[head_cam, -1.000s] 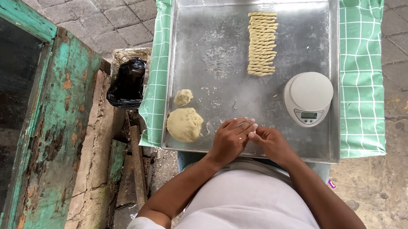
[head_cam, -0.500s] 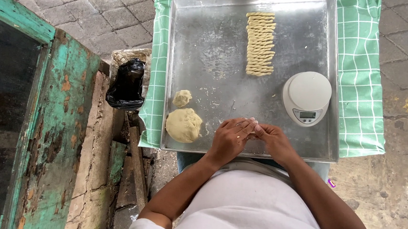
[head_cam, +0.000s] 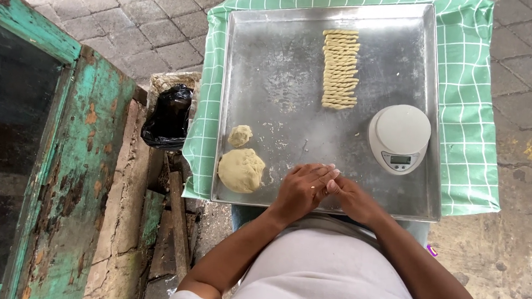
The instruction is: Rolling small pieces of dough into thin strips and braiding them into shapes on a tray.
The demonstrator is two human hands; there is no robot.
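Left hand: the left hand lies palm down on the near edge of the metal tray, fingers held close together and stretched toward the right hand; whether a bit of dough sits under it cannot be told.
Right hand: the right hand lies just beside the left, fingertips touching it, fingers narrow and curled a little; what it holds, if anything, is hidden.
Large dough ball: a round pale lump sits on the near left corner of the tray, just left of the left hand and apart from it.
Small dough lump: a smaller piece lies just beyond the large one, nearly touching it.
Twisted strips: 1 neat column of twisted dough sticks lies at the far middle of the tray, well apart from both hands.
Scale: a white round kitchen scale stands at the right of the tray, near and beyond the right hand.
Cloth: a green checked cloth lies under the tray.
Left of the tray: a black bag beside a worn turquoise wooden frame.
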